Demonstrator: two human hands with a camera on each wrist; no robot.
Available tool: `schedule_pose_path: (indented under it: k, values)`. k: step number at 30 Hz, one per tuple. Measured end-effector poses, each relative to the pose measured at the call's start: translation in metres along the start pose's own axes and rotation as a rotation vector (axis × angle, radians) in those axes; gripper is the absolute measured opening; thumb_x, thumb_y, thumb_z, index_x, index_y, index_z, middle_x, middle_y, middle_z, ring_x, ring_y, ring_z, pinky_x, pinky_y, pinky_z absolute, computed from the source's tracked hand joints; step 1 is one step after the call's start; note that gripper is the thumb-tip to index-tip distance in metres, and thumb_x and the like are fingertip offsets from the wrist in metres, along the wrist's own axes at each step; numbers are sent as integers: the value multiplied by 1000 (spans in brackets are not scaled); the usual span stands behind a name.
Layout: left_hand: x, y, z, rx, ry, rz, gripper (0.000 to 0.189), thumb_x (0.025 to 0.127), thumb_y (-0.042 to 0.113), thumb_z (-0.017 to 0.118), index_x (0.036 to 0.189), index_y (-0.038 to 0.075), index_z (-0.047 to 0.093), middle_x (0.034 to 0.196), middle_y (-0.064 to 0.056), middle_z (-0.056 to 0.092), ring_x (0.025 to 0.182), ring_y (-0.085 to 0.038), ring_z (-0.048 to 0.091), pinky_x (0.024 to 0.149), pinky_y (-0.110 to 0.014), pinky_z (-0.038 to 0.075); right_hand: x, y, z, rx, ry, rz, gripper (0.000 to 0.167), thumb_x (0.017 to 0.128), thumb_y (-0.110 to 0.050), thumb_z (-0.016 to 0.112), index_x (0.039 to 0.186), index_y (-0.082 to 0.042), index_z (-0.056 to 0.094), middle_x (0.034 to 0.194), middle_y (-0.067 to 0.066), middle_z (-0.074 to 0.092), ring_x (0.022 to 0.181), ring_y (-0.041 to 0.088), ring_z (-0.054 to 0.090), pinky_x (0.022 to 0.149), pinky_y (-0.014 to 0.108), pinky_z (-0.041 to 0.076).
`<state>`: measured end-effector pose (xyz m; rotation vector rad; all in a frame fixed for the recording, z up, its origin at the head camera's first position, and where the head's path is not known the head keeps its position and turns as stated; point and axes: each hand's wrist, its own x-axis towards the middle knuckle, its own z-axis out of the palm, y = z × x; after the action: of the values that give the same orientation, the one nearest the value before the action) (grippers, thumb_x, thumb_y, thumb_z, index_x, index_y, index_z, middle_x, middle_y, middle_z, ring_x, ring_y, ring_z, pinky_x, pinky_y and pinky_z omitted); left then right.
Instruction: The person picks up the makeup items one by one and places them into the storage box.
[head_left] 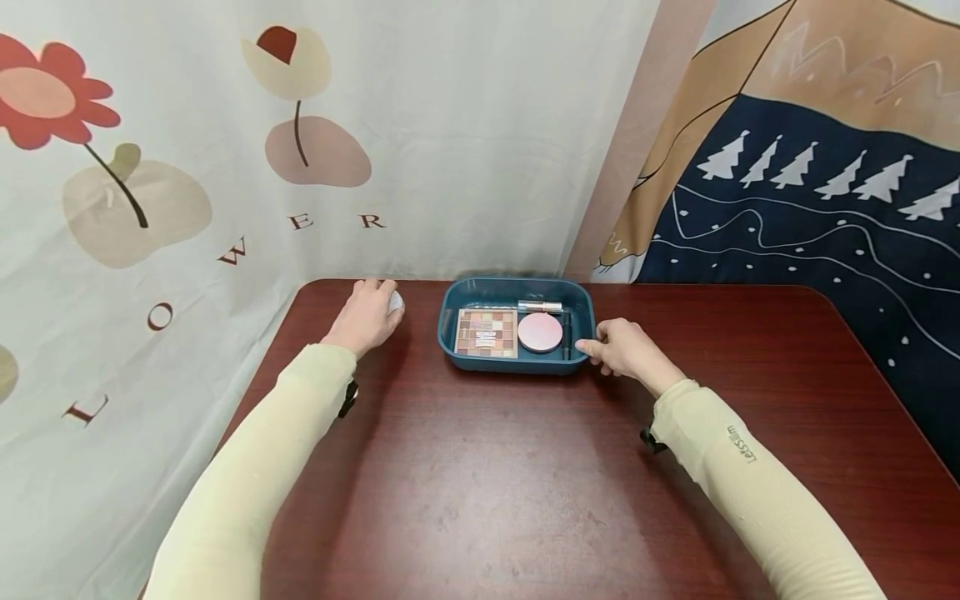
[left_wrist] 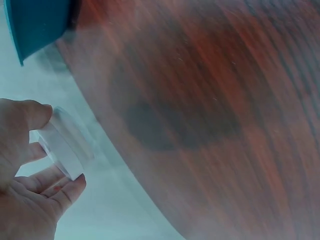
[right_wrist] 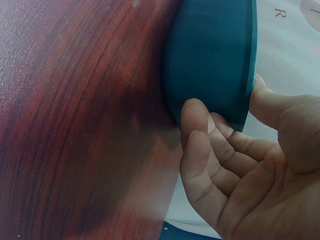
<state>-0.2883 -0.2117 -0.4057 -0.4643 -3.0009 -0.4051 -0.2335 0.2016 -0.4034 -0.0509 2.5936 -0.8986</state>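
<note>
Near the back left of the table, my left hand (head_left: 366,317) pinches a small round white case (left_wrist: 62,142) between thumb and fingers. The left wrist view shows it tilted on edge, with a clear-looking side. To its right stands a blue plastic basket (head_left: 510,365). My right hand (head_left: 624,350) grips the basket's right end, thumb over the rim and fingers against the outer wall. Inside the basket lie an eyeshadow palette (head_left: 486,333), a round pink compact (head_left: 540,332), a silvery tube (head_left: 540,307) and a slim black tube (head_left: 566,335).
A dark red wooden table (head_left: 465,483) carries the basket near its back edge. Behind and to the left hangs a white curtain (head_left: 465,150) with flower prints. A navy and tan cloth (head_left: 810,217) with printed trees hangs along the right.
</note>
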Motion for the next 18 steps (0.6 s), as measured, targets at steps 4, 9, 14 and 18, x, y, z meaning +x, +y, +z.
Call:
schedule_pose_path:
  k: [4, 9, 14, 18]
  values:
    - [4, 6, 0, 0, 24, 41, 42, 101, 15, 63, 134, -8, 56, 128, -33, 56, 118, -49, 49, 100, -58, 47, 0, 0, 0, 0, 2, -1, 30, 103, -30, 65, 98, 0, 64, 90, 15, 72, 72, 22, 65, 64, 29, 55]
    - [7, 16, -3, -18, 32, 61, 42, 99, 17, 66, 135, -5, 57, 126, -30, 57, 117, -45, 50, 99, -58, 47, 0, 0, 0, 3, -3, -1, 30, 103, -30, 65, 98, 0, 64, 90, 15, 72, 71, 22, 65, 64, 30, 55]
    - [9, 26, -6, -38, 26, 74, 42, 99, 18, 67, 134, -3, 57, 125, -28, 57, 115, -43, 49, 98, -56, 47, 1, 1, 0, 2, -5, 7, 31, 104, -31, 65, 100, 0, 64, 92, 16, 72, 72, 22, 65, 66, 30, 56]
    - [10, 32, -7, -47, 24, 82, 43, 99, 20, 68, 136, -1, 57, 125, -26, 57, 115, -41, 49, 97, -55, 47, 1, 0, 0, 2, -10, 6, 31, 103, -31, 65, 101, 0, 64, 92, 16, 72, 72, 22, 65, 66, 30, 56]
